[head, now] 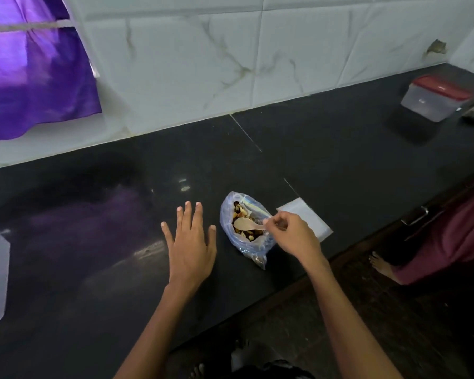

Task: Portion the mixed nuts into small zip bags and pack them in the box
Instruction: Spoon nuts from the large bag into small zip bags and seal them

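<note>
Portioning barely begun — no filled small bags visible.
Right hand [290, 233] pinches a pale plastic spoon [248, 224] in the clear nut bag [245, 228]; left hand [190, 242] spread flat, empty; red-lidded box [435, 98] shut at 2 o'clock.

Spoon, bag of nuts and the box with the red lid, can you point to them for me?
spoon [244, 224], head view, on its pale bowl over the nuts.
bag of nuts [228, 214], head view, on its clear left wall.
box with the red lid [425, 105], head view, on its clear front side.

Spoon [246, 225] in nut bag [245, 228]; zip bags [307, 218] right; box [435, 98] far right.
</note>
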`<state>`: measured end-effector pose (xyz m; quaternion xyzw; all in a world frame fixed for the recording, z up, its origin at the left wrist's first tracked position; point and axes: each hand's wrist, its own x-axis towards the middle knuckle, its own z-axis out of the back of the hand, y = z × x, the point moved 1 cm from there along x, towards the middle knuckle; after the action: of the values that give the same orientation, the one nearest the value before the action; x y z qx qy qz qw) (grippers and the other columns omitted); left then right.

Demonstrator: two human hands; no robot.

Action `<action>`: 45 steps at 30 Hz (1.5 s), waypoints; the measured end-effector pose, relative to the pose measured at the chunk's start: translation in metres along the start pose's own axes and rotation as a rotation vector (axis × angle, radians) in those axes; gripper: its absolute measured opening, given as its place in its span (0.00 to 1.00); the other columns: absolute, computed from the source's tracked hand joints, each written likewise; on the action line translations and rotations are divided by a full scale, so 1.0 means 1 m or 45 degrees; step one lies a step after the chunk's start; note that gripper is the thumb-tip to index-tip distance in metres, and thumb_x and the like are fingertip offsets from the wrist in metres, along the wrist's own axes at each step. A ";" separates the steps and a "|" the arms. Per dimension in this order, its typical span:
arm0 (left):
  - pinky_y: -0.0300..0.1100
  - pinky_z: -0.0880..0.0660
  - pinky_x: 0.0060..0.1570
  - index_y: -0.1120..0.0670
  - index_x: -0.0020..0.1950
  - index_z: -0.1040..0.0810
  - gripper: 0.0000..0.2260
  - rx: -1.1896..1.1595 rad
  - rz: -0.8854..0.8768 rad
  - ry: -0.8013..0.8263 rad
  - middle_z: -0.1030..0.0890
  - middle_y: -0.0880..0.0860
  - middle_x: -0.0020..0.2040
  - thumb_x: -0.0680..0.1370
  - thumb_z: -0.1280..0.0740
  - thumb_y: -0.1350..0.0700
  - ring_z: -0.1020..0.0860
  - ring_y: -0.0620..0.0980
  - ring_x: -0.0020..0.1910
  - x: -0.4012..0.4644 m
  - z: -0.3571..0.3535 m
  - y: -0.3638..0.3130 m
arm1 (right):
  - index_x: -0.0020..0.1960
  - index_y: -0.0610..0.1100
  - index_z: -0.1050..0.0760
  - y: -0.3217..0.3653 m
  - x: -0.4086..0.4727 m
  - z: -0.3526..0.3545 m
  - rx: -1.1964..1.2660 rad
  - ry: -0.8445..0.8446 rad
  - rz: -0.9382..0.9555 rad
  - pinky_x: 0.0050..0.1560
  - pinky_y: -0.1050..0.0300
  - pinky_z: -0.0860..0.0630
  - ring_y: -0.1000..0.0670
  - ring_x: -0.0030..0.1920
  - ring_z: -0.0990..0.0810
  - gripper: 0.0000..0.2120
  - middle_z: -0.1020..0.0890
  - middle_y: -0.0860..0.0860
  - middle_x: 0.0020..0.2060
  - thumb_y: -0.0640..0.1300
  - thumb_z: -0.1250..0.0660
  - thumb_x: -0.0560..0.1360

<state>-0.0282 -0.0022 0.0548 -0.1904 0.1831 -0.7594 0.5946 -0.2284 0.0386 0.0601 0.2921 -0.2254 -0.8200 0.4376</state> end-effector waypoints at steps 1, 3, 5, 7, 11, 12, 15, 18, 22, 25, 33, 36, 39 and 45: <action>0.56 0.61 0.73 0.55 0.78 0.48 0.25 -0.004 0.008 -0.008 0.47 0.54 0.79 0.83 0.45 0.51 0.53 0.51 0.78 0.001 -0.001 -0.001 | 0.48 0.53 0.26 -0.002 0.001 0.004 0.002 0.035 -0.004 0.50 0.53 0.25 0.54 0.48 0.23 0.13 0.22 0.57 0.43 0.61 0.39 0.76; 0.57 0.60 0.73 0.55 0.78 0.47 0.25 -0.012 0.019 -0.023 0.46 0.54 0.79 0.83 0.45 0.51 0.53 0.52 0.78 0.004 -0.002 -0.005 | 0.49 0.53 0.25 -0.004 0.004 0.014 0.009 0.050 -0.009 0.50 0.52 0.25 0.53 0.48 0.23 0.14 0.23 0.57 0.44 0.63 0.41 0.76; 0.57 0.60 0.73 0.56 0.78 0.46 0.25 -0.015 0.025 -0.030 0.46 0.55 0.79 0.83 0.45 0.51 0.52 0.52 0.78 0.008 -0.004 -0.008 | 0.50 0.53 0.24 -0.009 0.012 0.027 0.052 0.001 -0.024 0.48 0.53 0.26 0.53 0.48 0.23 0.13 0.22 0.56 0.45 0.60 0.40 0.76; 0.58 0.60 0.73 0.56 0.78 0.46 0.25 -0.009 0.029 -0.029 0.46 0.55 0.79 0.82 0.44 0.52 0.52 0.52 0.78 0.010 -0.006 -0.012 | 0.48 0.52 0.24 -0.016 0.022 0.037 0.095 -0.087 -0.031 0.45 0.56 0.29 0.52 0.46 0.23 0.07 0.22 0.54 0.45 0.54 0.36 0.77; 0.58 0.60 0.73 0.56 0.78 0.46 0.25 -0.019 0.048 -0.029 0.46 0.55 0.79 0.83 0.44 0.52 0.52 0.52 0.78 0.013 -0.011 -0.019 | 0.53 0.47 0.23 -0.039 0.050 0.045 0.086 -0.249 -0.101 0.43 0.58 0.30 0.53 0.46 0.24 0.07 0.19 0.49 0.51 0.46 0.32 0.75; 0.58 0.60 0.73 0.56 0.78 0.46 0.25 -0.025 0.056 -0.033 0.46 0.55 0.79 0.83 0.44 0.52 0.52 0.52 0.78 0.014 -0.012 -0.020 | 0.57 0.45 0.24 -0.045 0.056 0.044 0.049 -0.257 -0.140 0.44 0.58 0.29 0.51 0.48 0.23 0.12 0.20 0.48 0.53 0.46 0.30 0.74; 0.58 0.61 0.73 0.56 0.78 0.46 0.25 -0.036 0.074 -0.048 0.46 0.55 0.78 0.83 0.44 0.52 0.52 0.53 0.78 0.014 -0.015 -0.023 | 0.63 0.42 0.28 -0.059 0.068 0.037 -0.195 -0.235 -0.220 0.50 0.53 0.27 0.45 0.58 0.26 0.25 0.24 0.45 0.58 0.51 0.27 0.71; 0.58 0.61 0.73 0.56 0.78 0.45 0.25 -0.052 0.097 -0.068 0.45 0.55 0.78 0.82 0.44 0.52 0.52 0.53 0.78 0.015 -0.016 -0.024 | 0.62 0.41 0.28 -0.065 0.071 0.033 -0.231 -0.258 -0.215 0.51 0.52 0.27 0.44 0.59 0.27 0.27 0.25 0.45 0.58 0.52 0.26 0.69; 0.57 0.62 0.73 0.56 0.78 0.45 0.25 -0.075 0.125 -0.098 0.45 0.55 0.78 0.82 0.44 0.51 0.51 0.53 0.78 0.013 -0.015 -0.024 | 0.56 0.42 0.27 -0.068 0.073 0.034 -0.104 -0.261 -0.213 0.51 0.49 0.23 0.45 0.53 0.23 0.24 0.22 0.45 0.52 0.51 0.23 0.66; 0.57 0.62 0.73 0.56 0.77 0.45 0.25 -0.103 0.158 -0.128 0.45 0.55 0.78 0.82 0.44 0.51 0.51 0.53 0.78 0.011 -0.014 -0.025 | 0.55 0.42 0.27 -0.069 0.073 0.038 -0.060 -0.255 -0.210 0.42 0.54 0.27 0.47 0.48 0.22 0.20 0.22 0.47 0.49 0.48 0.25 0.69; 0.58 0.62 0.73 0.56 0.77 0.43 0.24 -0.118 0.223 -0.180 0.44 0.55 0.78 0.82 0.44 0.51 0.50 0.53 0.78 -0.001 -0.007 -0.020 | 0.52 0.46 0.22 -0.060 0.068 0.056 -0.014 -0.290 -0.153 0.39 0.57 0.31 0.50 0.41 0.24 0.09 0.21 0.51 0.42 0.50 0.33 0.76; 0.57 0.62 0.72 0.56 0.77 0.42 0.24 -0.140 0.246 -0.197 0.43 0.55 0.78 0.82 0.44 0.51 0.49 0.53 0.78 -0.005 -0.001 -0.014 | 0.50 0.47 0.21 -0.053 0.068 0.067 -0.008 -0.259 -0.128 0.40 0.55 0.30 0.49 0.43 0.22 0.09 0.19 0.50 0.43 0.51 0.34 0.77; 0.57 0.62 0.72 0.56 0.76 0.42 0.23 -0.152 0.263 -0.214 0.43 0.55 0.78 0.82 0.43 0.52 0.47 0.53 0.77 -0.008 0.006 -0.005 | 0.47 0.46 0.22 -0.046 0.072 0.074 0.006 -0.199 -0.143 0.35 0.57 0.31 0.49 0.40 0.22 0.08 0.20 0.49 0.41 0.50 0.36 0.77; 0.58 0.62 0.72 0.57 0.76 0.40 0.23 -0.174 0.287 -0.216 0.42 0.56 0.78 0.82 0.43 0.52 0.45 0.52 0.77 -0.011 0.024 0.019 | 0.53 0.43 0.22 -0.047 0.078 0.062 -0.036 -0.150 -0.346 0.38 0.55 0.31 0.48 0.40 0.24 0.08 0.22 0.47 0.42 0.44 0.35 0.77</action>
<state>0.0020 0.0025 0.0650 -0.2722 0.2036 -0.6547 0.6751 -0.3328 0.0041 0.0537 0.2651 -0.1977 -0.8904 0.3127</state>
